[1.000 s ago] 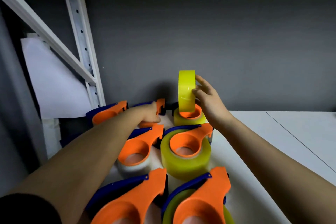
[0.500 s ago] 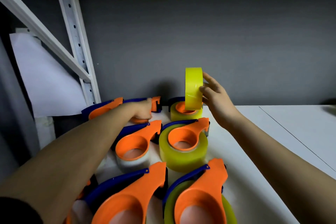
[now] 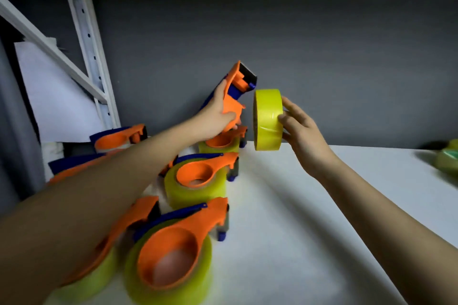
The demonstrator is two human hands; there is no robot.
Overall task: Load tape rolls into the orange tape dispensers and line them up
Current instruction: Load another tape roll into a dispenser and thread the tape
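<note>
My left hand [image 3: 218,111] holds an empty orange and blue tape dispenser [image 3: 235,91] up in the air, its cutter end pointing up and to the right. My right hand [image 3: 297,124] grips a yellow tape roll [image 3: 267,120] on edge, just right of that dispenser and a small gap away from it. Below them, several loaded orange dispensers stand in rows on the white table [image 3: 309,218]: one at the back [image 3: 220,142], one in the middle [image 3: 198,181] and one nearest me [image 3: 173,255]. My left forearm hides part of the left row.
A white metal shelf upright [image 3: 86,39] and a sheet of white paper [image 3: 54,96] stand at the left against the dark wall. More dispensers [image 3: 119,135] lie by the shelf. Blurred greenish tape rolls [image 3: 446,161] sit at the table's far right.
My left hand has lifted a dispenser from the back of the table into the air. My right hand has carried the yellow roll rightwards, beside it.
</note>
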